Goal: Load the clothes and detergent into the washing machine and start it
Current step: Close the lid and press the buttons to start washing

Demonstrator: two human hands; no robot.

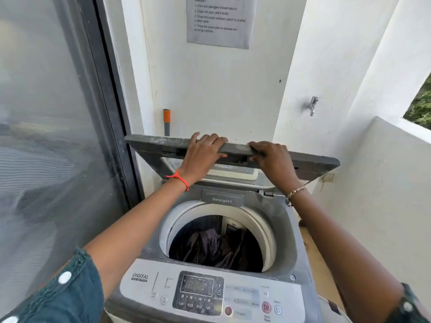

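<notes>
Both hands were on the lid (149, 143) of the washing machine (283, 231). My left hand (203, 152) clamped its front edge, fingers hooked over the top and thumb lying along the near face. My right hand (272, 159) gripped just beside it, fingers curled into the handle recess. I used two hands near the middle because the lid is wide and hinged at the back, so a centred hold kept it from twisting.

The lid stood half raised and tilted, with its free edge well above the tub opening. That was high enough to see in.

The clothes (217, 248) lay as a dark bundle at the bottom of the drum (268, 231), below the rim, with nothing hanging over it. So loading looked done.

The detergent drawer (222, 199) sat pushed in flush at the back of the opening, under the lid. I couldn't tell whether detergent was inside.

My judgement: the lid was about to come down. It could equally be going up, since one frame doesn't settle it.

The control panel (198, 292) faced me at the near edge, and its display was blurred. The start button (266, 307) sat at its right end, untouched, so starting the machine was yet to come.

Risk: with fingers wrapped over the edge, letting the lid drop would pinch them or slam it. It needed easing down.

A notice (218, 19) of printed steps hung on the wall behind, with a tap (312, 105) to its right.
</notes>
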